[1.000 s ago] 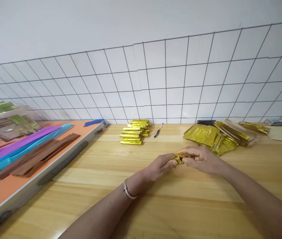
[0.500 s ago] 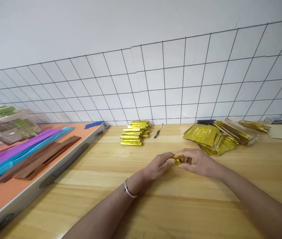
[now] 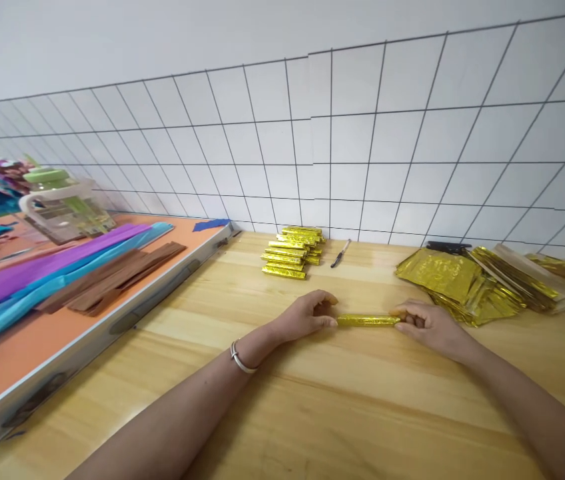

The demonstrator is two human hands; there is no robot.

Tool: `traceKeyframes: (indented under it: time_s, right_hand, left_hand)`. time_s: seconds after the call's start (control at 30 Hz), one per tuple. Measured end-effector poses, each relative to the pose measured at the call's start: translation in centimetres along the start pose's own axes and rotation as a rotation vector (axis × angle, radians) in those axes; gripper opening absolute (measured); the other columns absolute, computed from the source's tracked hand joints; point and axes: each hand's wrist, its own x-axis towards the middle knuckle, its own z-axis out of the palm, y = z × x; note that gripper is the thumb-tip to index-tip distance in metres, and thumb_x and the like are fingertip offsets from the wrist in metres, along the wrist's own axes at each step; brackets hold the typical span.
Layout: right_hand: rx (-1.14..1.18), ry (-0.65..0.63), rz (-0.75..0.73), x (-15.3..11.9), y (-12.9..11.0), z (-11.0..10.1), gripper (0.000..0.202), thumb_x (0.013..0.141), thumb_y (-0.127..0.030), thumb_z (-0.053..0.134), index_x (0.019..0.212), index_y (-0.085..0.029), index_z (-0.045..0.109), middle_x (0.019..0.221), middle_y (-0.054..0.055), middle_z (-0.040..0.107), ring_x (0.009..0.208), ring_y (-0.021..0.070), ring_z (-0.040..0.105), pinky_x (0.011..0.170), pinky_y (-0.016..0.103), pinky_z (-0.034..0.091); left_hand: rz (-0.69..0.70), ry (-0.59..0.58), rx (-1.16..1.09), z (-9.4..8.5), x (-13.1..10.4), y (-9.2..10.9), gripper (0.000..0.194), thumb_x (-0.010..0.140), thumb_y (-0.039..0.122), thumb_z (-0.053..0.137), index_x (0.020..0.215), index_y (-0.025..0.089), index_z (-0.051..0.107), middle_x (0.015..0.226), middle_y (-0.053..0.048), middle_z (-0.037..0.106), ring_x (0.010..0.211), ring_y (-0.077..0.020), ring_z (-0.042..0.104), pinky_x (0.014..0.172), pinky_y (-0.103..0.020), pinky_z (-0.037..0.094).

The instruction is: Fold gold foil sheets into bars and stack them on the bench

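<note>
A narrow folded strip of gold foil paper (image 3: 368,321) lies level between my hands, just above or on the wooden table. My right hand (image 3: 430,328) pinches its right end between thumb and fingers. At the other end is my left hand (image 3: 307,315), with a bangle on the wrist; its thumb tip meets the strip's end while the index finger stands apart from the thumb. Beyond my left hand sits a pile of similar folded gold strips (image 3: 290,253). Flat gold foil sheets (image 3: 442,277) are heaped past my right hand.
A pen (image 3: 341,253) lies near the tiled wall (image 3: 352,147). On the left, a raised orange board (image 3: 127,293) carries purple, blue and brown crepe paper strips (image 3: 107,280) and a green-lidded jug (image 3: 62,200). A black object (image 3: 448,247) rests behind the gold sheets.
My hands have moved apart from close together, and the gold strip between them now shows along its length. My left hand's thumb and index finger have spread. The view has shifted slightly right.
</note>
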Motion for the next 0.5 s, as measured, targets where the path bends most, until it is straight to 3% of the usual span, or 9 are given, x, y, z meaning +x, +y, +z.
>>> traceKeyframes:
  time_s: [0.27,0.5]
  right_hand:
    - [-0.134,0.034,-0.038,-0.4,-1.2,0.6,0.018,0.077,-0.034,0.055,0.09,-0.022,0.059,0.073,0.0,0.05,0.059,0.0133,0.046,0.052,0.026,0.039]
    - [-0.173,-0.01,-0.01,-0.4,-2.0,0.3,0.017,0.076,-0.035,0.056,0.087,-0.023,0.059,0.071,0.0,0.048,0.058,0.0125,0.042,0.05,0.025,0.037]
  left_hand:
    - [0.06,-0.039,0.104,1.0,-0.2,0.6,0.026,0.069,0.028,0.069,0.09,0.017,0.059,0.075,0.002,0.058,0.064,-0.0098,0.051,0.058,-0.02,0.039]
    - [0.152,-0.03,0.185,1.6,-0.6,1.6,0.022,0.07,0.024,0.067,0.088,0.017,0.056,0.073,0.003,0.057,0.066,-0.0107,0.051,0.059,-0.019,0.038]
